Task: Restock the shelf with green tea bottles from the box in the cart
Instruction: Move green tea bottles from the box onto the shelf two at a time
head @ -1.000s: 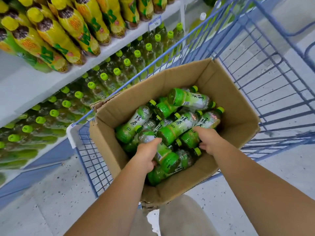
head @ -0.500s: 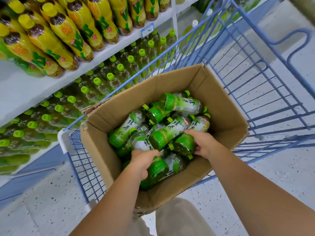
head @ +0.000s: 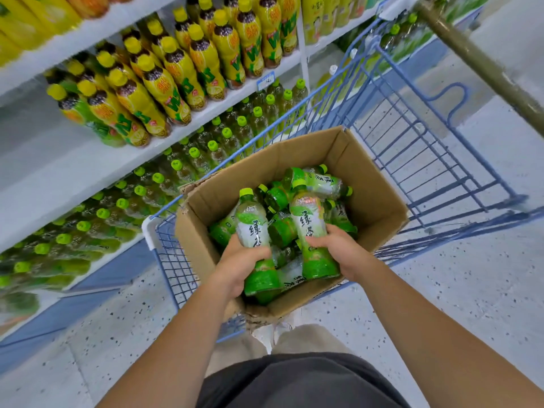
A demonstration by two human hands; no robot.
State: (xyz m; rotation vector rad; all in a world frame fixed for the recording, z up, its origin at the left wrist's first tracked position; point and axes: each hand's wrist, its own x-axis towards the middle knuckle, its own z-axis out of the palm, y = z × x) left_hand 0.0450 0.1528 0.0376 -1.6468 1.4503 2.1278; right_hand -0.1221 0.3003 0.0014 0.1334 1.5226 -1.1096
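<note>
An open cardboard box (head: 374, 201) sits in a blue wire cart (head: 426, 148) and holds several green tea bottles (head: 323, 184) lying loose. My left hand (head: 238, 266) is shut on one green tea bottle (head: 253, 228), raised upright above the pile. My right hand (head: 341, 248) grips a second green tea bottle (head: 309, 219), also upright, cap pointing away from me. The white shelf (head: 97, 169) to the left carries rows of green-capped tea bottles (head: 223, 136) on its lower level.
Yellow-labelled bottles (head: 182, 75) fill the upper shelf level. A price tag (head: 266, 81) hangs on the shelf edge. A brown pole (head: 482, 63) crosses the top right. Speckled floor (head: 471, 290) lies around the cart; my legs stand just behind the box.
Both hands closed on bottles in the pile and lifted them upright out of the box. The view tilted up, showing more of the shelf.
</note>
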